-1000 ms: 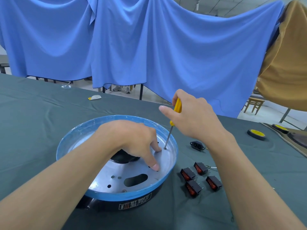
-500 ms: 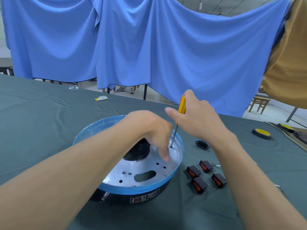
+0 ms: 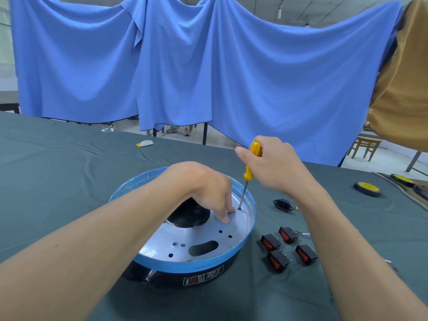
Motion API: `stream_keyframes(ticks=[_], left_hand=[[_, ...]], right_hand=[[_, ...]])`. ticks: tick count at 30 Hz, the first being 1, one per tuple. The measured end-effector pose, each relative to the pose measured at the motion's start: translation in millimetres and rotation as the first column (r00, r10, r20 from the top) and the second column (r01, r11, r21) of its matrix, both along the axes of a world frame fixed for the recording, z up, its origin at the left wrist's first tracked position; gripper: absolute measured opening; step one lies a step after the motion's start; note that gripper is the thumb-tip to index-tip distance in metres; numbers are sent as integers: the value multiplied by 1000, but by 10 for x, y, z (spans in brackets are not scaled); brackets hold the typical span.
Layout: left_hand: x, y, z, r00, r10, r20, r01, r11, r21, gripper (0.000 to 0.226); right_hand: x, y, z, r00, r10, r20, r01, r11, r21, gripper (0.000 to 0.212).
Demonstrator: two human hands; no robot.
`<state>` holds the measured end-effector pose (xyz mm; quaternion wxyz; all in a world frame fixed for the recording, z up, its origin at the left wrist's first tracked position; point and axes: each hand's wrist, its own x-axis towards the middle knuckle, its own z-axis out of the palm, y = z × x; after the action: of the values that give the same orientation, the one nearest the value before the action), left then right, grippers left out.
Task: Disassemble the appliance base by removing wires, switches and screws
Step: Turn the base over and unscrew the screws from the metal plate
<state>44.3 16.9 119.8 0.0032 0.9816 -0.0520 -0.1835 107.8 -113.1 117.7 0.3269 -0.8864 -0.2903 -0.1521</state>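
- A wide sheet of bright blue cloth [image 3: 208, 77] hangs in deep folds across the room ahead of me.
- A mustard-brown cloth [image 3: 403, 89] hangs beside it at my far right.
- My table wears a dark green fabric cover [image 3: 58, 170], lightly creased.
- Below the blue hem I see pale floor [image 3: 217, 139] and a black metal leg [image 3: 204, 133].
- A small wooden stool [image 3: 366, 144] stands at the right.
- A small white light fitting [image 3: 279, 12] hangs overhead.
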Motion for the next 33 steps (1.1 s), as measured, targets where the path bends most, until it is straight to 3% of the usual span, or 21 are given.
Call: stream_keyframes(ticks=[3, 9, 13, 15, 18, 21, 25, 29, 33], left_hand=[[-7, 16, 1, 1000, 18, -7, -18, 1000, -25, 39], [-4, 32, 22, 999, 50, -18, -51, 997, -50, 36], [3, 19, 16, 997, 73, -6, -73, 996, -56, 34], [4, 17, 11, 996, 85, -6, -85, 994, -64, 35], [1, 17, 8, 996, 89, -8, -89, 994, -70, 35], [-6, 14, 13, 997, 79, -14, -80, 995, -63, 36], [-16, 20, 17, 997, 76, -11, -77, 995, -71, 35], [-14, 24, 13, 997, 82, -7, -83, 994, -77, 35], [-12, 25, 11, 996, 90, -4, -90, 993, -77, 35]], right_hand=[[21, -28, 18, 1000, -22, 9, 23, 998, -51, 15], [0, -57, 35, 1000, -29, 3, 29, 990, -137, 22], [-26, -42, 15, 994, -77, 81, 90, 981, -172, 47], [-24, -35, 22, 991, -60, 116, 78, 985, -157, 36], [-18, -40, 40, 999, 9, 52, -2, 991, -133, 17], [-21, -54, 34, 1000, 12, -3, -13, 990, -141, 20], [-14, -36, -1, 991, -83, 105, 101, 980, -174, 36], [-5, -31, 20, 996, -66, 61, 75, 984, -160, 15], [-28, -59, 65, 997, -73, -35, 66, 983, -171, 18]])
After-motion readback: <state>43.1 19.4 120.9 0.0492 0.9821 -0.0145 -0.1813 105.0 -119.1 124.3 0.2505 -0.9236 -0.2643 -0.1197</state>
